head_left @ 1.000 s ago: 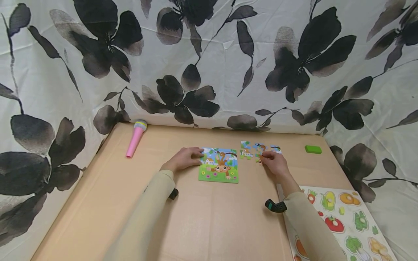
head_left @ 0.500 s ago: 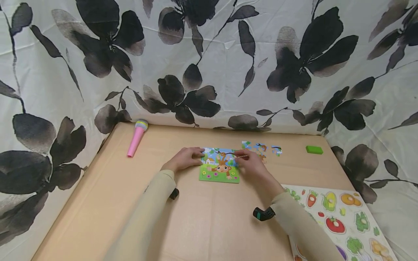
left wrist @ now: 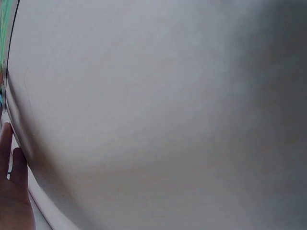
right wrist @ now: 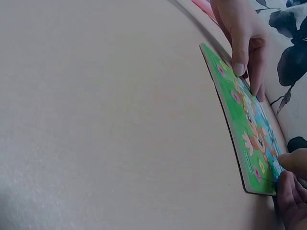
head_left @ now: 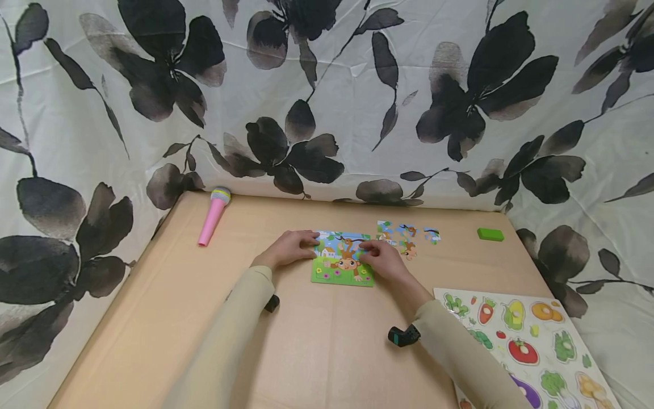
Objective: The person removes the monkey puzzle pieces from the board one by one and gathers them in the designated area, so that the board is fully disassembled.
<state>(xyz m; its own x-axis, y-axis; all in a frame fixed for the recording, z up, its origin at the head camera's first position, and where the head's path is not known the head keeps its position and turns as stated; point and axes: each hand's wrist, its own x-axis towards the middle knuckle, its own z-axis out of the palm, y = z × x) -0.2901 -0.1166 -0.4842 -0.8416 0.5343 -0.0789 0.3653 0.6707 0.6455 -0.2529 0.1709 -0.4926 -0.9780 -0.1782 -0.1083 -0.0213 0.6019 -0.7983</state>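
A monkey jigsaw puzzle [head_left: 341,271] with a green lower part lies flat in the middle of the table. My left hand [head_left: 288,249] grips its upper left side, thumb and fingers at the edge. Over the upper right part, my right hand [head_left: 383,258] pinches a small puzzle piece mostly hidden by the fingers. In the right wrist view, the right thumb [right wrist: 293,162] is at the puzzle's near corner, and the left hand [right wrist: 247,40] is at the far end. Several loose puzzle pieces [head_left: 409,250] lie just beyond the right hand. The left wrist view shows mostly table and some fingers [left wrist: 18,167].
A pink toy microphone [head_left: 211,221] lies at the back left. At the back right sits a green block [head_left: 490,234]. A white board with vegetable pictures [head_left: 546,307] covers the right front, partly under the right sleeve. Floral cloth [head_left: 378,102] hangs behind the table.
My right hand has moved left from the loose pieces to the puzzle's right side, carrying a piece, then a little further in over it. My left hand has stayed in place.
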